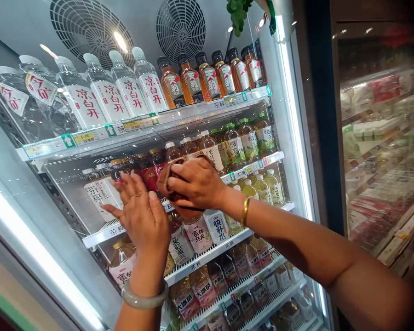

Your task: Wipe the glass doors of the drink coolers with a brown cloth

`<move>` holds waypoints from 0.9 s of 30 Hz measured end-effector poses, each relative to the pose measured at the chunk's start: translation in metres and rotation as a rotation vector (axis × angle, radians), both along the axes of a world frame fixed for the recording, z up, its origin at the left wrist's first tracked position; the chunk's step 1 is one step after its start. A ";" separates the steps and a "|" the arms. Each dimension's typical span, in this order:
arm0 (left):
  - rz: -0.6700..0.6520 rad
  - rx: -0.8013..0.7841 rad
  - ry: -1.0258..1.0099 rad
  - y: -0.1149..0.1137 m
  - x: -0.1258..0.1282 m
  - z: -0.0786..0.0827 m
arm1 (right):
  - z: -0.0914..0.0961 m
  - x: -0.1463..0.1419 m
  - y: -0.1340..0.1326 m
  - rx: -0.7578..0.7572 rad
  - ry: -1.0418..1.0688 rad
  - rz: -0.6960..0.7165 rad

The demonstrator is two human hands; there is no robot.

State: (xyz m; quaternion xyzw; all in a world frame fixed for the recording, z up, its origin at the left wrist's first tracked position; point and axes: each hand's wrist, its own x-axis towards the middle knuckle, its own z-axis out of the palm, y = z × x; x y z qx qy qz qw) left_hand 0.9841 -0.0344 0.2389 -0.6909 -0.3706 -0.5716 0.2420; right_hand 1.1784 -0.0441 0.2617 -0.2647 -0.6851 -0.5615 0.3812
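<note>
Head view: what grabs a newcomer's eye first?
The two hands mid-frame: the right hand, gold bracelet at its wrist, grips a brown cloth, while the left hand, pale bangle below it, is open with fingers spread. Above them, the top shelf lines up clear bottles at left, amber bottles at right. Bright light strips run along both sides.

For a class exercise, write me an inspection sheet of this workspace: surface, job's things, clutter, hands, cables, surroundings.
Surface: lit display fridge with white-edged shelves.
Job's things: brown cloth, bunched up.
Clutter: bottles in rows, including white-capped water bottles and black-capped amber bottles.
Hands: right hand, fingers closed on the cloth; left hand open, fingers spread, contact with anything unclear.
Cables: nothing seen.
Surroundings: blurred stocked display case at right; green grape decoration overhead.
</note>
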 end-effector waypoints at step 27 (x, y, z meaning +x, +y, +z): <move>0.103 0.201 -0.032 0.011 0.081 -0.009 | 0.004 0.029 -0.001 0.039 0.283 0.029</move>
